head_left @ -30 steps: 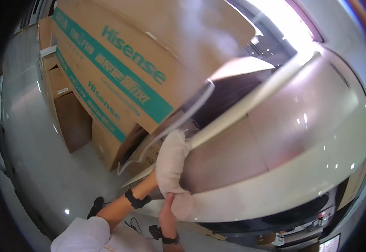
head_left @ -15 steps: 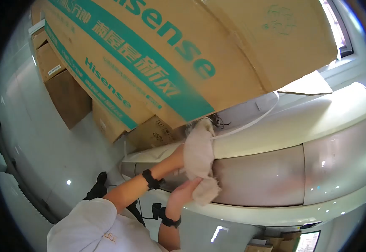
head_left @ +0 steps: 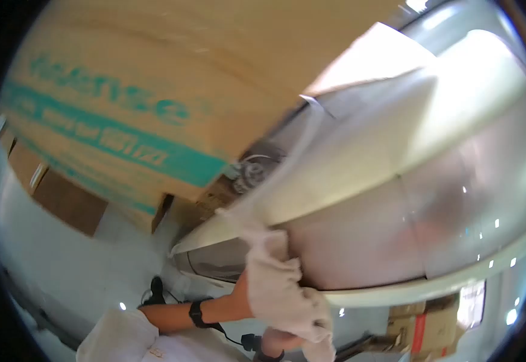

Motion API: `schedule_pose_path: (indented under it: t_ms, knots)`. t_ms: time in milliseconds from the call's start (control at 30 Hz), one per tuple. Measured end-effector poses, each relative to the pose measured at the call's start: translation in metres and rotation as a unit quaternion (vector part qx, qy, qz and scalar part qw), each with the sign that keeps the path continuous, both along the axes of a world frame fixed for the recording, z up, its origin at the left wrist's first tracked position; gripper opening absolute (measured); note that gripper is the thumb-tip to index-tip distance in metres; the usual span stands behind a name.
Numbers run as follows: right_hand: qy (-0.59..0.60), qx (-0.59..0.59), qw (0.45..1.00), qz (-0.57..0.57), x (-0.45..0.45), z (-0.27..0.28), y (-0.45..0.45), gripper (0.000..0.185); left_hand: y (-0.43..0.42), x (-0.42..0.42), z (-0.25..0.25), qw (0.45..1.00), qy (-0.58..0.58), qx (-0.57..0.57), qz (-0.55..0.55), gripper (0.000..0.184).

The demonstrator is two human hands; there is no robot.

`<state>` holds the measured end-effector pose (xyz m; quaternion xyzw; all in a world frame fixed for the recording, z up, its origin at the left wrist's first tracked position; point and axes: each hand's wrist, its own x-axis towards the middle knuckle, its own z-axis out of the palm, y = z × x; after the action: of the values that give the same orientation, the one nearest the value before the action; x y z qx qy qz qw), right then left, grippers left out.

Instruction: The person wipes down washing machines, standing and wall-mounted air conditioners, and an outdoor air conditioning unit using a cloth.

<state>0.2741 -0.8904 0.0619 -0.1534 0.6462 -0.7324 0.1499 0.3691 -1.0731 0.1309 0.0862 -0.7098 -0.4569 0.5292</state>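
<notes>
A cream-coloured cloth [head_left: 281, 289] hangs in folds between my two hands, in front of a long rounded appliance with a pale shell [head_left: 359, 181] and a glossy silver-grey panel [head_left: 359, 247]. My left hand [head_left: 246, 297] is at the cloth's left side, its fingers mostly hidden behind the folds. Lower down, near the frame's bottom edge, my right hand [head_left: 282, 339] closes on the cloth's lower part. The cloth's upper end overlaps the panel's edge; whether it touches cannot be told. A white strap [head_left: 302, 142] runs along the shell above it.
A large Hisense cardboard carton [head_left: 172, 66] with a green band fills the upper left. Smaller brown boxes [head_left: 70, 199] stand on the glossy floor [head_left: 52, 259] beyond it. Coiled cables [head_left: 254, 172] lie between carton and appliance. More cartons [head_left: 437, 329] show at lower right.
The view has swung and blurred. Both hands and the cloth have come away from the cables by the carton, down toward the appliance's near edge. The cloth remains with the hands.
</notes>
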Motion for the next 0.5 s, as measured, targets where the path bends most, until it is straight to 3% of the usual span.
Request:
schedule_pose_path:
  t_ms: [33, 133, 233, 267, 333, 400, 467, 500]
  knots:
    - [-0.012, -0.016, 1.0, -0.011, -0.002, -0.001, -0.001, 0.046, 0.017, -0.015, -0.019, 0.997, -0.026, 0.031, -0.06, 0.045]
    - [-0.054, -0.072, 0.996, -0.03, -0.007, -0.006, -0.004, 0.043, 0.034, -0.013, -0.037, 0.955, -0.131, -0.253, 0.086, 0.054]
    - [-0.097, -0.115, 0.988, -0.038, -0.011, -0.012, 0.003, 0.04, 0.054, -0.014, -0.032, 0.917, -0.133, -0.366, 0.092, 0.071]
    - [-0.111, -0.126, 0.985, -0.034, -0.013, -0.014, 0.004, 0.039, 0.062, -0.014, -0.03, 0.909, -0.129, -0.388, 0.084, 0.077]
    - [-0.139, -0.148, 0.979, -0.016, -0.022, -0.02, 0.005, 0.038, 0.076, -0.016, -0.042, 0.901, -0.147, -0.403, 0.059, 0.066]
    - [-0.166, -0.168, 0.972, 0.002, -0.026, -0.031, 0.007, 0.036, 0.097, -0.027, -0.064, 0.957, -0.054, -0.276, 0.07, 0.053]
    - [-0.193, -0.191, 0.962, 0.018, -0.032, -0.042, 0.007, 0.034, 0.109, -0.043, -0.083, 0.968, -0.014, -0.245, 0.059, 0.061]
    - [-0.2, -0.2, 0.959, 0.025, -0.037, -0.047, 0.008, 0.033, 0.097, -0.032, -0.097, 0.935, -0.092, -0.34, 0.026, 0.067]
